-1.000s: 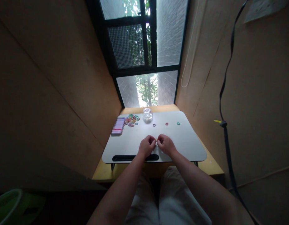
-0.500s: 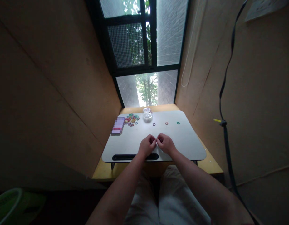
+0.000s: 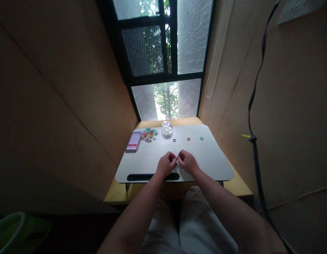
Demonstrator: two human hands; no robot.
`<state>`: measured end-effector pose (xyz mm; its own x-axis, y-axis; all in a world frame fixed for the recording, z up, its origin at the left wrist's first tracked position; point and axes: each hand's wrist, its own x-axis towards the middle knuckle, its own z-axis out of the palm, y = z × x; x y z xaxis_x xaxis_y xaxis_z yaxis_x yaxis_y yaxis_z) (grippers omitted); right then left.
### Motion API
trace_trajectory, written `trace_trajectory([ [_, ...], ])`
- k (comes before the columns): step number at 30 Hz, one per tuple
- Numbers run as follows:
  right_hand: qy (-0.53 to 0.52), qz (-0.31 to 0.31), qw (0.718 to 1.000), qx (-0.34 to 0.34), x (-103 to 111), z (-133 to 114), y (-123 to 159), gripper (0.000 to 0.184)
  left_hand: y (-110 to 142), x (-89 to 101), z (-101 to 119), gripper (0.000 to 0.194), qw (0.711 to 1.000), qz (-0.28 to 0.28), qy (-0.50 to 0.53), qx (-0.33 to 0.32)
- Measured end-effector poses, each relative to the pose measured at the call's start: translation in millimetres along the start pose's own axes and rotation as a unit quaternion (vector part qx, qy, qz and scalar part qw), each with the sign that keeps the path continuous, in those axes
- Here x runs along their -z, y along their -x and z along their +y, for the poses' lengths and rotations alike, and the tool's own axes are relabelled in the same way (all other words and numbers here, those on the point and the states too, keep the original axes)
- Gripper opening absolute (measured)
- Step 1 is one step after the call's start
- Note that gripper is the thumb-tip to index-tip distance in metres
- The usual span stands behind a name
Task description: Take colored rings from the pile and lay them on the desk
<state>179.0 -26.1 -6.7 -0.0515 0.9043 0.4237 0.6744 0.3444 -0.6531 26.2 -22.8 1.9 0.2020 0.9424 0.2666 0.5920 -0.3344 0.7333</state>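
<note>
Over the front middle of a white lap desk [image 3: 142, 160], my left hand [image 3: 167, 163] and my right hand [image 3: 187, 162] meet with fingertips pinched. Between them shows a speck of something small and yellowish; the fingers hide most of it. Beyond my hands lie three small rings in a loose row: a purple ring [image 3: 174, 140], a red ring [image 3: 188, 139] and a green ring [image 3: 201, 138]. A pile of small coloured rings [image 3: 149, 134], like hair ties, lies at the back left. A clear jar [image 3: 167, 130] stands at the back, right of the pile.
Left of the pile lies a flat rectangular thing, its top blurred out [image 3: 133, 141]. A black slot [image 3: 142, 177] runs along the desk's front edge. The desk stands on a wooden surface [image 3: 240, 190] between two walls, before a window. A dark strap [image 3: 255, 155] hangs at right.
</note>
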Motion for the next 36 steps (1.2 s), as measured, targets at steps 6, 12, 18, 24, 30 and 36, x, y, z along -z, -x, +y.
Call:
trace_trajectory([
  [6,0.004,0.001,1.0,0.001,0.2,-0.4,0.4,0.007,0.0,0.2,0.6,0.014,1.0,0.002,0.003,-0.003],
  [12,-0.006,-0.005,1.0,0.015,0.1,0.2,0.0,0.008,-0.9,1.2,1.3,0.017,1.0,0.012,0.018,0.002],
  [18,-0.007,-0.013,1.0,0.018,0.3,0.3,-0.3,0.009,-1.0,2.0,1.7,0.016,1.0,0.01,0.021,0.007],
  [24,-0.004,-0.003,1.0,0.012,-0.5,-0.3,-0.9,0.01,-0.4,2.2,2.2,0.016,1.0,0.01,0.019,0.005],
  [30,0.0,-0.005,1.0,0.001,0.3,-1.9,-1.1,0.011,-0.1,3.6,4.0,0.018,1.0,0.004,0.016,-0.002],
  [36,0.001,-0.013,1.0,0.004,1.9,-3.2,-1.4,0.015,-0.8,3.3,4.1,0.021,0.999,-0.004,0.03,-0.014],
])
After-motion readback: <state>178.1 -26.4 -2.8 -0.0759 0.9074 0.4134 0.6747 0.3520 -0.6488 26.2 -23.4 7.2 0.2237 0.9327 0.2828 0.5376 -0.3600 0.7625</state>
